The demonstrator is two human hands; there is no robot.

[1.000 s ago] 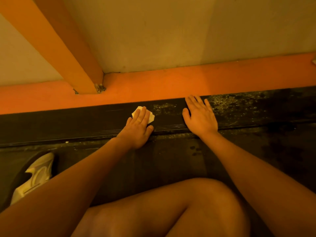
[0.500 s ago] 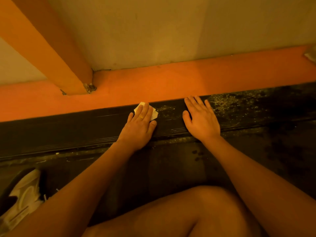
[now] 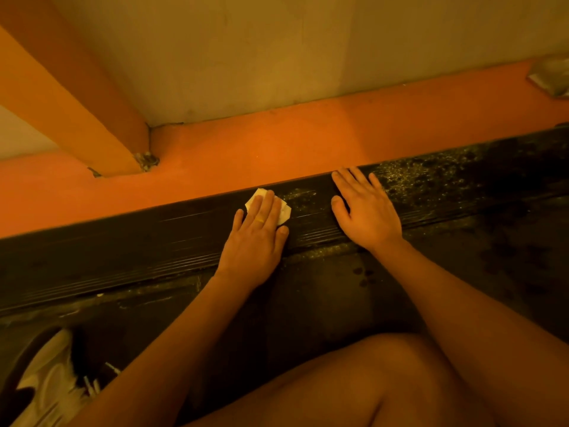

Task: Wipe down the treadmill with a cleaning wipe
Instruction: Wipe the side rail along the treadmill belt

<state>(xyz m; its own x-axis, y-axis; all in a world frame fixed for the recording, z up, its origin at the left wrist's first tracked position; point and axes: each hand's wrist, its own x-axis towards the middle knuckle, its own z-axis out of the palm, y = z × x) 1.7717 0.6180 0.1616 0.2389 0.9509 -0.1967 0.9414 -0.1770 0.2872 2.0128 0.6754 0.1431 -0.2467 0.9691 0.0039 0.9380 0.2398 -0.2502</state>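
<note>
left hand (image 3: 255, 238) on wipe (image 3: 284, 211) on treadmill rail (image 3: 123, 241); right hand (image 3: 366, 214) beside.

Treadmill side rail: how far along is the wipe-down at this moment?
Looks done: the side rail left of the wipe is dark and free of speckles. In hand: the left hand presses the wipe flat on the rail, with a faint dusty smear just beside it; the right hand rests flat on the rail. Left: the speckled patch right of that hand, and grit along the belt edge.
</note>
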